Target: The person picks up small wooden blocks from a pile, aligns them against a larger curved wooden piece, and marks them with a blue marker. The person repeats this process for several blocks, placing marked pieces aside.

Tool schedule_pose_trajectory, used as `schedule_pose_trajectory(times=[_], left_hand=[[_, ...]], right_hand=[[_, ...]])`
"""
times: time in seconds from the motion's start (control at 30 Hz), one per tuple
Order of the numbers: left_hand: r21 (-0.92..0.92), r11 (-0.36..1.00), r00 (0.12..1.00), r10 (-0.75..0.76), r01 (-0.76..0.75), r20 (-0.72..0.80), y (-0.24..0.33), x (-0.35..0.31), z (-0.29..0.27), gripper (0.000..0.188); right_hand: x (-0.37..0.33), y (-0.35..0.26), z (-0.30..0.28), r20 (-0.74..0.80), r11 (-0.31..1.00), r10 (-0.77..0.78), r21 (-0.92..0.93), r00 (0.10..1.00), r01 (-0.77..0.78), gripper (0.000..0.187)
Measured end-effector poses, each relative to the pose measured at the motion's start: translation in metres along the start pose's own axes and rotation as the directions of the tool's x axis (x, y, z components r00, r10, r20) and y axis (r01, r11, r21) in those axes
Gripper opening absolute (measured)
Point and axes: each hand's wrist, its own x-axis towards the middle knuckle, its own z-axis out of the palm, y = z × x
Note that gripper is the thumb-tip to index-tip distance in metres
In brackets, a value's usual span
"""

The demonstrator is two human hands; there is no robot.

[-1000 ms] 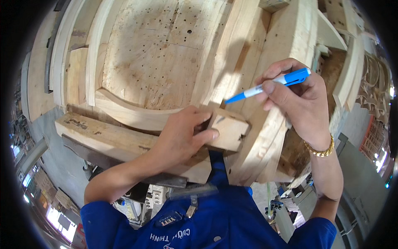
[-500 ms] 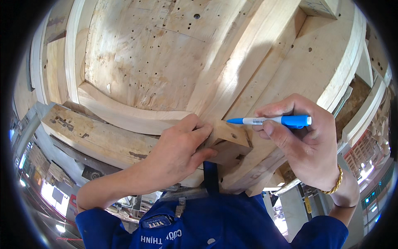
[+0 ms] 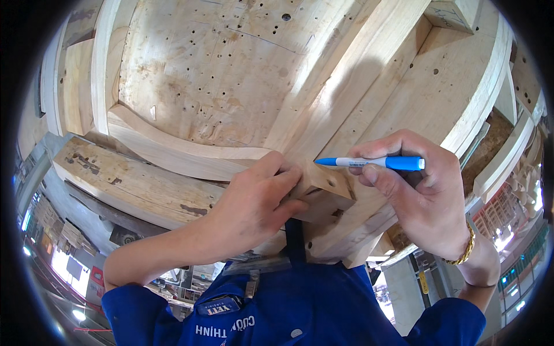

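A blue and white marker pen (image 3: pixel 375 163) lies between the thumb and fingers of my right hand (image 3: pixel 424 187). Its blue tip points left, at the upper edge of a pale wooden block (image 3: pixel 323 199) with a small hole in its face. My left hand (image 3: pixel 262 196) grips the near left corner of that block, thumb below and fingers curled over the top. The curved wooden rail (image 3: pixel 173 144) meets the block from the left, partly behind my fingers. A long straight wooden piece (image 3: pixel 352 86) runs away from the block toward the far right.
All of this rests on a worktop (image 3: pixel 196 69) dotted with small holes. A thick stained beam (image 3: pixel 138 179) lies along the near left. Another wooden block (image 3: pixel 453 14) sits at the far right, and curved wooden strips (image 3: pixel 508 153) stand beyond the right edge.
The view has shifted slightly. My right hand has turned the marker a little, its tip staying by the block's edge. My left hand keeps its hold on the block.
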Motion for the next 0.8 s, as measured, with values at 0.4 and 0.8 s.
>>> schedule_pose_trajectory(times=[0.4,0.8], left_hand=[[0.005,1.000,1.000,0.025,-0.025,-0.003,0.0004,0.0016,0.0012,0.045],[0.027,0.999,1.000,0.020,-0.020,-0.005,0.0019,0.0024,0.0005,0.047]], right_hand=[[-0.0001,0.0008,0.0046,-0.028,0.997,-0.048,0.061,0.998,0.049,0.013],[-0.0005,0.0062,0.0080,-0.061,0.993,-0.105,0.056,0.993,0.109,0.012]])
